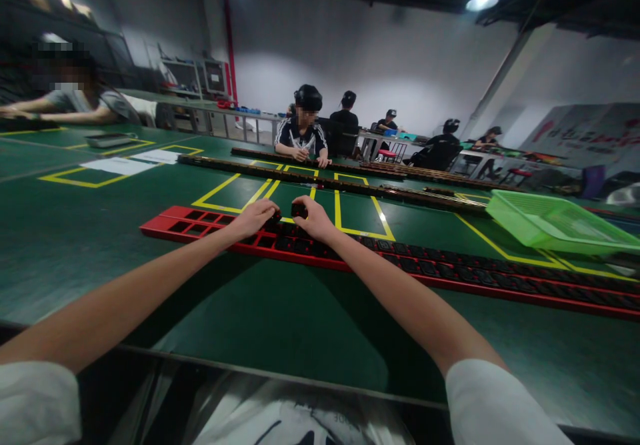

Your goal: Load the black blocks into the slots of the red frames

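Note:
A long red frame (165, 221) with rows of square openings lies across the green table. Black square pieces (384, 245) fill its openings from the middle to the right, while several at the left end are bare. Above the frame, my left hand (254, 218) is closed on a small black square piece (275, 217). Just to its right, my right hand (314, 218) pinches another black square piece (299, 210) between thumb and fingers. The two hands are apart, and both pieces are partly covered by fingers.
A green plastic basket (540, 225) stands at the right. Long dark strips (280, 173) lie across the table beyond the frame. White paper sheets (120, 165) lie at the left, among yellow tape outlines. A person (303, 135) works at the table's far side.

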The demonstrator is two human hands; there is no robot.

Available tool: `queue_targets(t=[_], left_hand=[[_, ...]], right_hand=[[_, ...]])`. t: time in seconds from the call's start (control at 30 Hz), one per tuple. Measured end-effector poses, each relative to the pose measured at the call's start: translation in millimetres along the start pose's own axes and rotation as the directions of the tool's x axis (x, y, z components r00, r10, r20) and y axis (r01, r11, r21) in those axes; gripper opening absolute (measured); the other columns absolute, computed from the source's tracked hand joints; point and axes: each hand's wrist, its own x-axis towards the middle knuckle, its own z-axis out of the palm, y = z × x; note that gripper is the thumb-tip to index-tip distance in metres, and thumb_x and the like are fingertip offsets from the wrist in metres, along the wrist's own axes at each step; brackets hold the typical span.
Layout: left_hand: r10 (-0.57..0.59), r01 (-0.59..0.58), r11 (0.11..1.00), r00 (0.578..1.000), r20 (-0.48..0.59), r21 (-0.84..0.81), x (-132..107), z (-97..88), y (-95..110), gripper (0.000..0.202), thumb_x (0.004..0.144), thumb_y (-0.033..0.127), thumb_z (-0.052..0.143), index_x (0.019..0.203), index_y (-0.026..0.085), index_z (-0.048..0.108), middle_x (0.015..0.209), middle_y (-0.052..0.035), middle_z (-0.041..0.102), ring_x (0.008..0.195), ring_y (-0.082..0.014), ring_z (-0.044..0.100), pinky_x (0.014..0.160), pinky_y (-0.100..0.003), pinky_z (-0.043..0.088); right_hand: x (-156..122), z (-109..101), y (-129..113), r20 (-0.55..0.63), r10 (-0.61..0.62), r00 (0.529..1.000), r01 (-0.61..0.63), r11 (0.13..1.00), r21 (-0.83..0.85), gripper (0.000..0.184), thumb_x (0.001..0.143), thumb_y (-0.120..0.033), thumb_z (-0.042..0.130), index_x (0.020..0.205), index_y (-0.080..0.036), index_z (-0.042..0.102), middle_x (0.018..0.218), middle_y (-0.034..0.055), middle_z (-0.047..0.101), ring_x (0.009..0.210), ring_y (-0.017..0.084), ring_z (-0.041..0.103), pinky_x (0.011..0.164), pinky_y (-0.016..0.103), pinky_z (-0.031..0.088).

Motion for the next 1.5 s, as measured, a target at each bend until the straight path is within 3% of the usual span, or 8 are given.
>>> queue_targets(t=[0.23,0.37,0.47,0.7,0.8,1.0,1.23,1.5], left_hand=[[0.089,-0.08,0.993,0.991,0.104,-0.085,-2,-3.4,6,0.037,0.091,0.041,0.039,0.084,0.017,0.067,0.091,-0.0047,0.065,0.089,-0.02,0.06,0.086,-0.033,0.047],[0.047,-0.038,0.995,0.994,0.102,-0.087,-4,-0.8,7,0.034,0.088,0.043,0.045,0.095,0.018,0.067,0.093,-0.0039,0.069,0.087,-0.0204,0.062,0.081,-0.032,0.048],[0.041,-0.034,0.998,0.993,0.108,-0.06,-3,1.3,6,0.035,0.09,0.044,0.045,0.092,0.018,0.067,0.088,-0.004,0.069,0.084,-0.0203,0.062,0.078,-0.031,0.048],[0.138,-0.141,0.99,0.986,0.098,0.02,1,4.3,1,0.033,0.09,0.04,0.044,0.082,0.017,0.066,0.084,-0.0053,0.067,0.084,-0.0191,0.06,0.08,-0.031,0.046],[0.126,-0.128,0.992,0.987,0.102,0.017,2,4.1,1,0.035,0.091,0.04,0.042,0.083,0.017,0.067,0.085,-0.0051,0.068,0.085,-0.0188,0.061,0.08,-0.03,0.046],[0.034,-0.031,0.999,0.994,0.105,-0.029,2,3.2,3,0.035,0.09,0.04,0.043,0.085,0.017,0.069,0.085,-0.0039,0.07,0.081,-0.0182,0.062,0.076,-0.027,0.047],[0.001,-0.003,1.0,0.996,0.093,0.02,2,4.2,7,0.034,0.09,0.037,0.041,0.084,0.017,0.068,0.083,-0.004,0.07,0.08,-0.0186,0.062,0.075,-0.027,0.047],[0.032,-0.037,0.998,0.996,0.081,0.058,1,5.6,8,0.031,0.091,0.034,0.04,0.083,0.018,0.065,0.084,-0.0045,0.068,0.082,-0.0183,0.061,0.078,-0.028,0.047]], right_hand=[[-1,0,-1,0.001,-0.044,0.999,0.044,0.999,-0.016,0.033,0.075,-0.014,0.059,0.108,-0.018,0.059,0.107,0.0063,0.063,0.099,0.02,0.058,0.091,0.035,0.046],[-2,-1,-2,0.013,-0.04,0.999,0.04,0.999,-0.032,0.034,0.076,-0.013,0.059,0.11,-0.018,0.06,0.109,0.0066,0.063,0.1,0.021,0.058,0.092,0.035,0.046],[-2,0,-2,0.004,-0.026,1.0,0.026,0.997,-0.067,0.034,0.077,-0.013,0.06,0.111,-0.018,0.059,0.11,0.0066,0.063,0.102,0.021,0.058,0.093,0.036,0.046],[-2,1,-4,0.025,0.176,0.984,-0.166,0.962,-0.219,0.029,0.082,-0.018,0.061,0.111,-0.02,0.06,0.114,0.0094,0.063,0.101,0.025,0.059,0.09,0.041,0.048],[-2,2,-3,0.027,0.218,0.976,-0.205,0.946,-0.25,0.026,0.085,-0.022,0.06,0.111,-0.021,0.059,0.113,0.0089,0.064,0.101,0.025,0.06,0.09,0.041,0.049],[-1,3,2,0.004,0.233,0.972,-0.221,0.928,-0.301,0.033,0.082,-0.013,0.056,0.114,-0.02,0.059,0.118,0.0078,0.061,0.11,0.022,0.058,0.096,0.036,0.047],[-2,0,-4,0.061,0.189,0.98,-0.162,0.94,-0.301,0.032,0.083,-0.012,0.054,0.113,-0.021,0.061,0.114,0.0059,0.062,0.106,0.02,0.059,0.094,0.033,0.048],[-4,-3,-9,0.023,0.359,0.933,-0.296,0.803,-0.518,0.034,0.089,-0.022,0.05,0.117,-0.017,0.068,0.139,0.0115,0.049,0.114,0.028,0.057,0.096,0.038,0.049]])
